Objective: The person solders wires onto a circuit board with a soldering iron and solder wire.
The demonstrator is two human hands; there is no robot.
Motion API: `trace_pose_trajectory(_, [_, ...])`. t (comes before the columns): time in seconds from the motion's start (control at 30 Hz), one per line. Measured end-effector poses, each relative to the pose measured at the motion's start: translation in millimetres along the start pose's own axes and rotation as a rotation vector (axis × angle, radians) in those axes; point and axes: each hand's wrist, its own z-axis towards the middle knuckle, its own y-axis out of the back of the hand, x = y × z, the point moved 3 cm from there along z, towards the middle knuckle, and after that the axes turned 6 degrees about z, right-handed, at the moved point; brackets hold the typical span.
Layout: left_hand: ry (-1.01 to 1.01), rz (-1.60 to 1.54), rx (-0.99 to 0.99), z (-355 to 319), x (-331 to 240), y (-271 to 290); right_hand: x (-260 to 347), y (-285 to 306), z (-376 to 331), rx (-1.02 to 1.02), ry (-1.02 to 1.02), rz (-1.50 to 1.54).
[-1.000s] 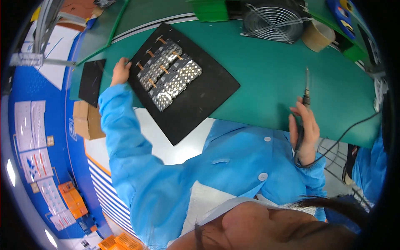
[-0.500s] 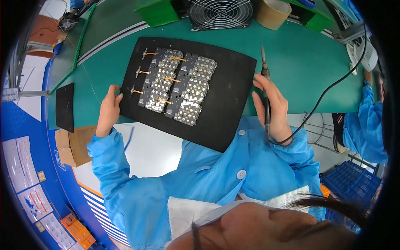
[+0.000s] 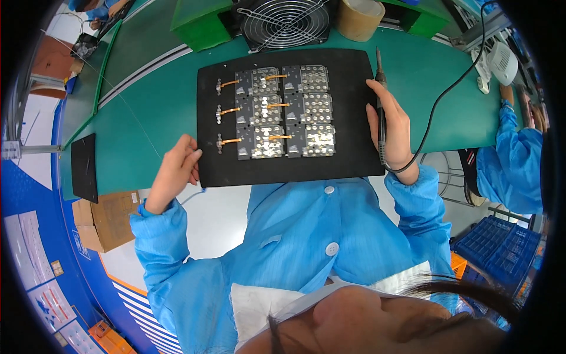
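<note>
A black rectangular mat (image 3: 356,118) lies at the table's front edge, nearly square to me. On it several small circuit boards (image 3: 318,108) with round metal dots sit in two columns, orange flex strips (image 3: 230,140) sticking out leftward. My left hand (image 3: 177,168) is at the mat's lower left edge, fingers curled and thumb against the rim. In my right hand (image 3: 394,127) is a soldering iron (image 3: 382,127), tip pointing away from me and its cord trailing from the lower end. That hand's fingertips are beside the mat's right edge.
A metal-guarded fan (image 3: 286,23), a tape roll (image 3: 359,19) and green bins (image 3: 200,23) line the table's back. A thin black plate (image 3: 84,168) is at the left end. The black cord (image 3: 436,112) loops along the right, near a co-worker's blue sleeve (image 3: 512,135).
The mat with its boards has turned clockwise, from tilted to nearly straight, its near edge moving away from me. Both hands have moved with it; the soldering iron stays in my right hand.
</note>
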Motion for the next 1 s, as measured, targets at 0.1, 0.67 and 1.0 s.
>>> trace_pose_trajectory(0.1, [-0.012, 0.029, -0.001, -4, -14, -3, 4, 7, 3, 0.005, -0.014, -0.043])
trace_pose_trajectory(0.67, [-0.266, -0.224, -0.432, 18, -22, 35, 18, 23, 25, 0.068, 0.065, -0.018])
trace_pose_trajectory(1.0, [-0.248, 0.124, -0.384, 64, -61, 24, 55, -26, 80, 0.505, 0.205, 0.326])
